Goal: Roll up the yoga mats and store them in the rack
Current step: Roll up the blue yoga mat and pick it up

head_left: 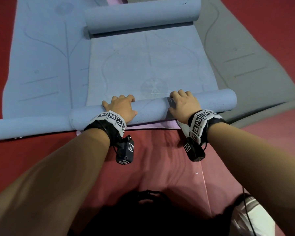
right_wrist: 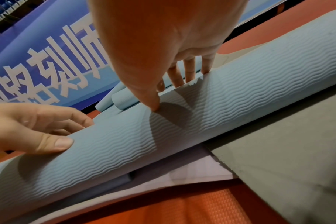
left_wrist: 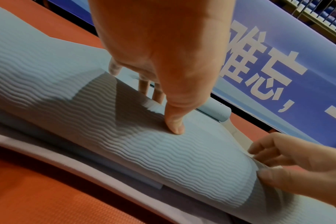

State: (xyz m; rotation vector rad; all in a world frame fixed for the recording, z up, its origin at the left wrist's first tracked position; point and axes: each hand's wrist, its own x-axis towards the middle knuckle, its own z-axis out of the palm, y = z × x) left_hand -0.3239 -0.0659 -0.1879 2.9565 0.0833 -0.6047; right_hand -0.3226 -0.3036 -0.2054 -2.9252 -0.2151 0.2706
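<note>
A blue yoga mat [head_left: 152, 65] lies on the floor in front of me, its near end wound into a thick roll [head_left: 152, 109] with a wavy ribbed outside [left_wrist: 182, 159] [right_wrist: 240, 98]. My left hand [head_left: 119, 106] [left_wrist: 161, 106] grips the roll left of its middle, fingers curled over the top and thumb pressed on the near side. My right hand [head_left: 184, 104] [right_wrist: 169, 92] grips it the same way further right. The mat's far end is curled into a second roll [head_left: 143, 14].
Another blue mat [head_left: 41, 65] lies flat to the left, its near edge rolled [head_left: 29, 126]. A grey mat [head_left: 245, 65] lies to the right and a lilac mat [head_left: 153, 127] shows beneath. Red floor [head_left: 160, 159] surrounds them. A blue banner [left_wrist: 278, 75] stands beyond.
</note>
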